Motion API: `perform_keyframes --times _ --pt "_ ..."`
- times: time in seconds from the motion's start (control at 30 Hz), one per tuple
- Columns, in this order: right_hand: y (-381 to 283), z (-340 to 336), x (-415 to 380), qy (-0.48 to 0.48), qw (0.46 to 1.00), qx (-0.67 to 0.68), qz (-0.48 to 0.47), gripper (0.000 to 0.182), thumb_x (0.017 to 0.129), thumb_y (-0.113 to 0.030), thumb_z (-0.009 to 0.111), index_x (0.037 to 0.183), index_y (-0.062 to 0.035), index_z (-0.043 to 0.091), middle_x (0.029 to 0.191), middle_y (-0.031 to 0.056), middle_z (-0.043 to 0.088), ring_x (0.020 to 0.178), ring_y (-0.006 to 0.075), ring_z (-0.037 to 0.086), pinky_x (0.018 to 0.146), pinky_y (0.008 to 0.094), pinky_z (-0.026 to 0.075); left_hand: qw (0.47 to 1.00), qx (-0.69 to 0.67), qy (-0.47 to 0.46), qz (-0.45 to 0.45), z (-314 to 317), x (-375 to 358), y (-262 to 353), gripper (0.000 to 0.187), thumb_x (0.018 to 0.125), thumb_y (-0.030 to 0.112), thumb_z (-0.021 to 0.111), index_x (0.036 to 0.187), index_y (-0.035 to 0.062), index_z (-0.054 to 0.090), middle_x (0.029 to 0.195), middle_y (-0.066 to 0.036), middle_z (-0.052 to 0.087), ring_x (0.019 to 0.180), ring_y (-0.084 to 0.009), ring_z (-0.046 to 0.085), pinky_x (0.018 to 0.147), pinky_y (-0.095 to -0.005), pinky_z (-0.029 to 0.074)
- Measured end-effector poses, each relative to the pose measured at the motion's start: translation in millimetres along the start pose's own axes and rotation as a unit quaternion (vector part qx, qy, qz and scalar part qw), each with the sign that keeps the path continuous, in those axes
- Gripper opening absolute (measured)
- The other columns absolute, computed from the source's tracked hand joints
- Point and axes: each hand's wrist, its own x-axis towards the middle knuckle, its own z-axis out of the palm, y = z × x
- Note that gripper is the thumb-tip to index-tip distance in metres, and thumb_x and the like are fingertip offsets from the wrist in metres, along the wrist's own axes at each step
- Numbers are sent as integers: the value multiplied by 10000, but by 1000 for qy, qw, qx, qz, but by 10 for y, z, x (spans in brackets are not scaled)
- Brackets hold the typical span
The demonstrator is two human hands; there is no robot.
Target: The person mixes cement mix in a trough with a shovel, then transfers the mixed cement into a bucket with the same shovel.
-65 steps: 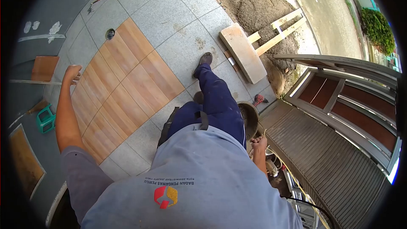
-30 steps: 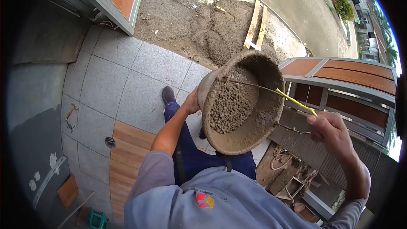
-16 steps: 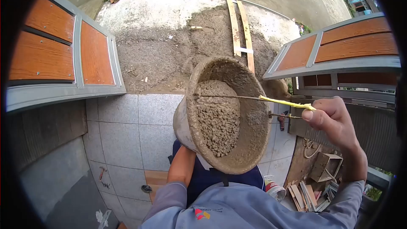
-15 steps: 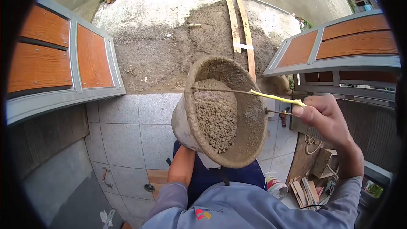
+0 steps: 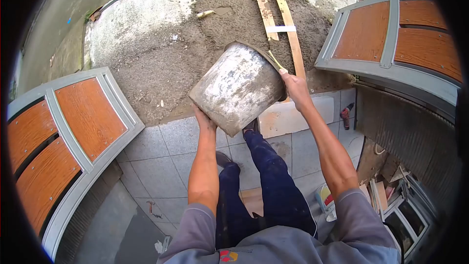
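Observation:
A mortar-stained bucket is tipped over in front of me, its base toward my body and its mouth facing away, so its contents are hidden. My left hand supports the lower left edge of the base. My right hand is closed at the rim on the right, gripping the handle with its yellow wrapping. Beyond the bucket lies rough, wet mortar on the ground.
Two wooden strips lie across the mortar, near a trowel. Orange-panelled gates stand left and right. A red drill, a hammer, a plastic tub and wood scraps are on the tiles.
The bucket has moved forward and tipped away from me, so its outside shows instead of the mortar inside. My left hand has come into view at its base; both arms reach further forward.

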Motion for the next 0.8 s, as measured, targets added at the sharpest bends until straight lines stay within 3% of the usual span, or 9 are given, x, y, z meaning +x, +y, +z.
perform_keyframes --times 0.07,0.13,0.23,0.3,0.37,0.5,0.6,0.77,0.8 --pt "262 -51 569 42 997 63 9 491 924 -494 592 633 -101 547 573 -44 416 498 80 382 463 269 310 998 19 65 18 183 528 29 662 990 580 353 1380 54 451 1339 -101 541 1174 -283 554 986 -427 466" --pt "294 -29 913 48 984 161 63 523 921 -499 596 626 -71 539 566 -18 405 494 101 406 454 285 323 995 72 51 54 488 907 129 625 996 547 379 1342 35 478 1291 -131 565 1158 -278 562 956 -429 484" --pt "487 -84 1408 102 963 223 108 472 922 -502 594 639 -131 516 539 -42 371 451 96 377 431 267 323 979 176 48 90 1226 1189 227 599 990 511 434 1322 15 492 1276 -175 561 1138 -285 569 925 -435 495" --pt "588 -172 1640 88 942 305 103 477 934 -510 572 617 -182 433 530 -63 306 432 91 309 434 262 303 929 307 149 140 1671 1345 212 670 952 561 471 1316 -1 490 1312 -220 516 1172 -329 540 950 -458 464" --pt "660 -291 1700 90 920 368 99 496 940 -516 560 600 -214 365 520 -74 251 416 89 249 434 262 285 880 416 150 176 1931 1543 218 729 921 604 484 1327 -2 477 1335 -240 480 1212 -369 497 987 -481 420" --pt "638 -462 1651 92 882 452 96 532 952 -519 543 581 -231 294 495 -80 191 396 86 177 438 266 268 764 579 150 242 2904 1005 407 779 899 642 473 1363 16 455 1347 -299 419 1265 -435 415 1050 -514 336" --pt "396 -554 1546 71 859 500 87 547 973 -514 512 568 -233 273 478 -84 178 387 89 154 445 261 262 748 599 100 268 3189 976 590 795 913 634 450 1387 -3 423 1320 -332 413 1255 -456 410 1050 -522 330" --pt "134 -461 1504 39 833 549 48 582 989 -500 486 549 -233 214 468 -79 120 391 94 122 440 264 252 664 646 35 374 3710 346 947 812 918 616 470 1350 -71 434 1276 -358 418 1211 -483 441 1024 -502 364" --pt "167 -401 1548 -2 822 569 26 528 995 -487 479 573 -215 314 485 -75 246 399 86 204 446 257 258 649 644 11 404 3702 342 1068 804 919 610 478 1341 -74 443 1268 -360 422 1191 -484 458 1015 -495 375"
